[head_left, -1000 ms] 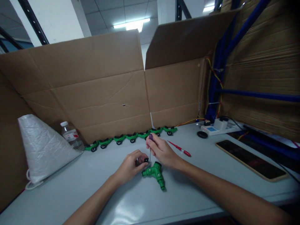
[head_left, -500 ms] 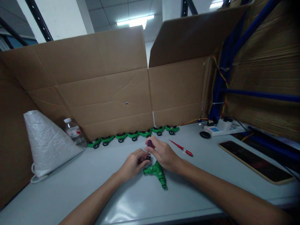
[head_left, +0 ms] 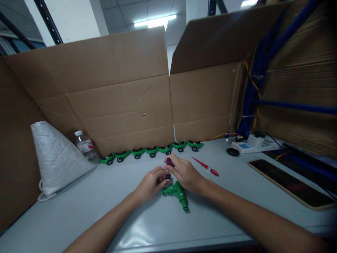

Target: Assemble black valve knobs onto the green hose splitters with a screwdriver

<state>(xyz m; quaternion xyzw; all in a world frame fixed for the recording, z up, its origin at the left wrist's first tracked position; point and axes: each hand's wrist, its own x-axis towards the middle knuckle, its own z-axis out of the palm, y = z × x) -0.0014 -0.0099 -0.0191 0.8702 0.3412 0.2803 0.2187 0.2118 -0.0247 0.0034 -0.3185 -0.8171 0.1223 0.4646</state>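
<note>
My right hand [head_left: 185, 173] is closed around the dark purple handle of a screwdriver [head_left: 169, 162], held upright with its shaft pointing down. Under its tip, my left hand [head_left: 151, 183] pinches a small black wheel-like part [head_left: 167, 176], mostly hidden by the fingers. Just in front of both hands, a green plastic toy piece [head_left: 177, 192] with several stubby arms lies on the table. A red screwdriver [head_left: 205, 166] rests to the right of my right hand.
Several green toy vehicles [head_left: 137, 153] with black wheels line the cardboard wall [head_left: 118, 105]. At left stand a silvery bag [head_left: 58, 161] and a water bottle [head_left: 86, 146]. On the right are a phone [head_left: 289, 182], a power strip [head_left: 249, 144] and a black ring [head_left: 233, 151].
The whole view has shifted slightly, so things sit a little further right. Both hands keep the same hold on the screwdriver and the black part.
</note>
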